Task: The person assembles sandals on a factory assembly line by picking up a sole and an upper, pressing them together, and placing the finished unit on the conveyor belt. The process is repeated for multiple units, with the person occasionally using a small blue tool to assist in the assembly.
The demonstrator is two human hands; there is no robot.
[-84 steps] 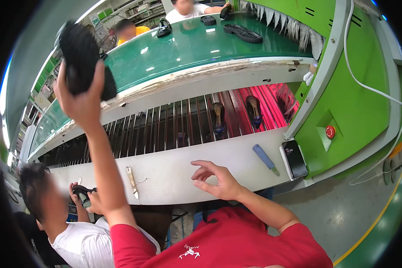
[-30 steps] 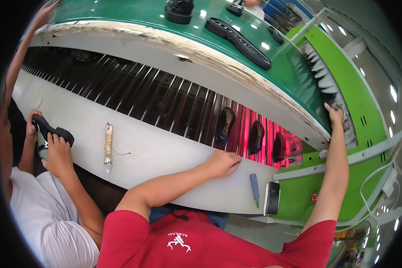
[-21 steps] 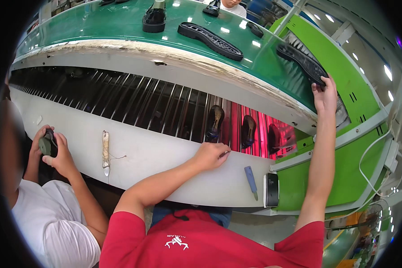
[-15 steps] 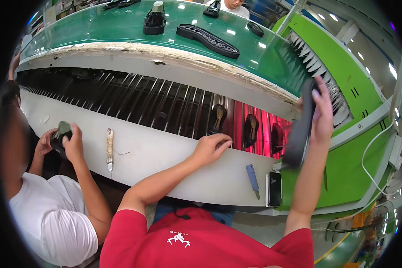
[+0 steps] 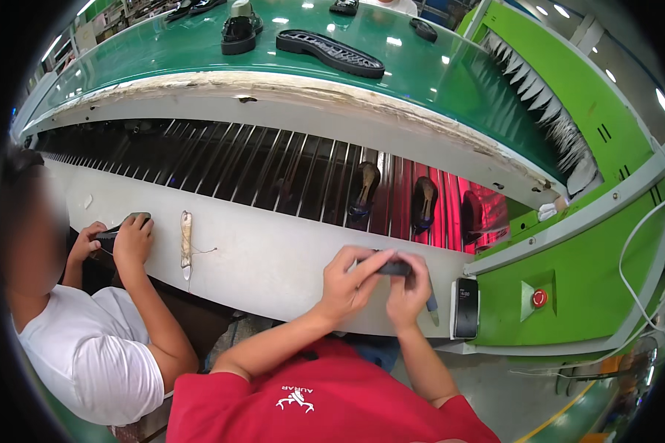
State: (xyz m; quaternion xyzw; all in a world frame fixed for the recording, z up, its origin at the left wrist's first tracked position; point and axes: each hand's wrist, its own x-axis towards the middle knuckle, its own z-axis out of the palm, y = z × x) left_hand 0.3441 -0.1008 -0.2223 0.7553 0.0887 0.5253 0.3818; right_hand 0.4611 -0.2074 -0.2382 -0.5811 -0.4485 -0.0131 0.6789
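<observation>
Both my hands meet over the white ledge in front of me, holding a black shoe sole between them. My left hand grips its left end with fingers curled over the top. My right hand holds its right end from below and behind. Most of the sole is hidden by my fingers. A blue pen-like tool lies on the ledge just right of my right hand, and a dark phone lies beside it.
Above runs a green conveyor belt carrying a long black sole and a black shoe. Shoes ride the slatted lower track, glowing red at right. A co-worker in white at left holds a dark piece; a brush lies nearby.
My right hand reached up to the green belt, took a black sole and brought it down to my left hand at the ledge. The view tilted down.
</observation>
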